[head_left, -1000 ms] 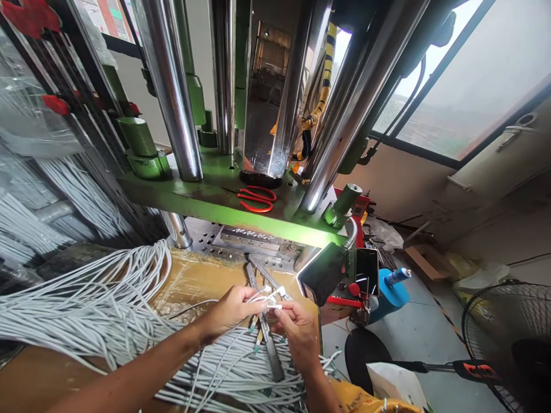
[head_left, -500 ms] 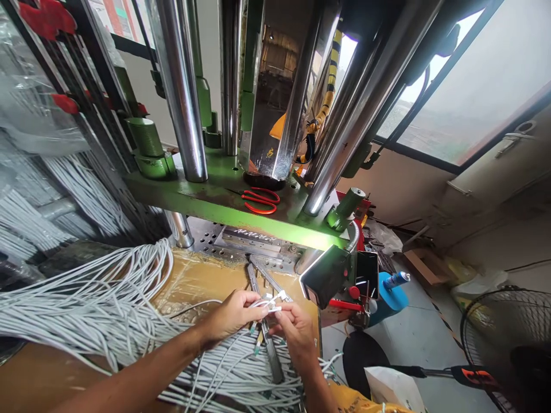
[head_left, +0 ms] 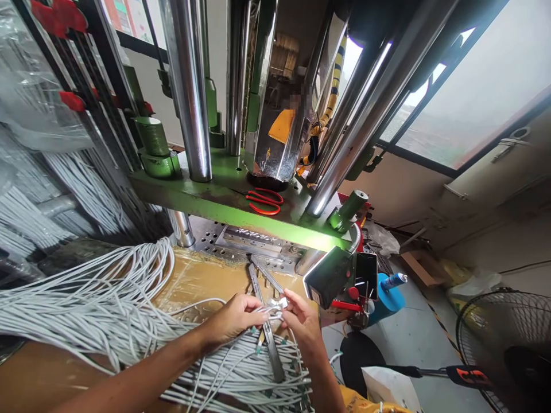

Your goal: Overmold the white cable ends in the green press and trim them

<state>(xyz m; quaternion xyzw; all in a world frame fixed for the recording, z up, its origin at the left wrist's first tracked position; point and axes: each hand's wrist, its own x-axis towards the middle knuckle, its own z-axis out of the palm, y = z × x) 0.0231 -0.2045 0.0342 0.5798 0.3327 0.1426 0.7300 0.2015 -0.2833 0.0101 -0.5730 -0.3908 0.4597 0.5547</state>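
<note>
The largest place is taken by the green press (head_left: 181, 198), which stands along the far edge of the desk (head_left: 189, 281). Much of the desk is covered by grey cables (head_left: 142, 321), spread from its left edge toward its right edge. Near the right edge, two metal strips (head_left: 271, 353) are seen, by neither hand grasped. Above them, the cable ends (head_left: 271, 311) are pinched by the grip of the left hand (head_left: 239, 312). By the right hand (head_left: 303, 321), the small white connectors (head_left: 282, 302) appear to be grasped at the fingertips. Compared with half a second ago, the right fingers are spread more, and the connectors are gathered closer together; by this, it seems, their arrangement is being adjusted in the air.
</note>
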